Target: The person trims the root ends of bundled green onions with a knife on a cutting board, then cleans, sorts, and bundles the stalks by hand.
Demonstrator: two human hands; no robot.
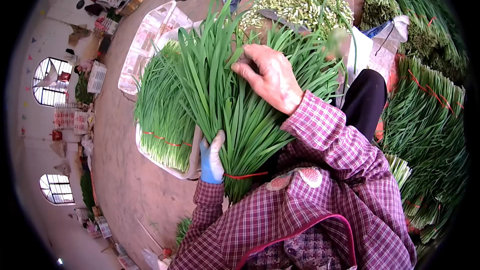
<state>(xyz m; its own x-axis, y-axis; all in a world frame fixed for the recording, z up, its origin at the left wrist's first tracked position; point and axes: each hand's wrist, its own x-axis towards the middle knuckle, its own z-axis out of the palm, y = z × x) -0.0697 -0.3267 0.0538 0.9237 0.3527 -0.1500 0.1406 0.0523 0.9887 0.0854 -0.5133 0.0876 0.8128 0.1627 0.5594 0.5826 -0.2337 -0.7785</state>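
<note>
A large bunch of garlic chives (260,130) fans out in front of me, with a red tie (245,175) round its lower part. My left hand (213,157), in a blue and white glove, grips the bunch from the left side, thumb on top. Bare and bent at the fingers, my right hand (272,77) is over the upper leaves. Its thumb and forefinger come together at a leaf near the bunch's middle. The bunch's bottom end lies against my checked jacket (320,210).
Left of the bunch, a white plastic basket (192,172) holds red-tied chives (165,105). Cut stem pieces (310,7) are heaped ahead. Tied bundles (420,115) are piled along the right. An empty-looking pale crate (145,45) stands behind the basket. People and crates line the far wall.
</note>
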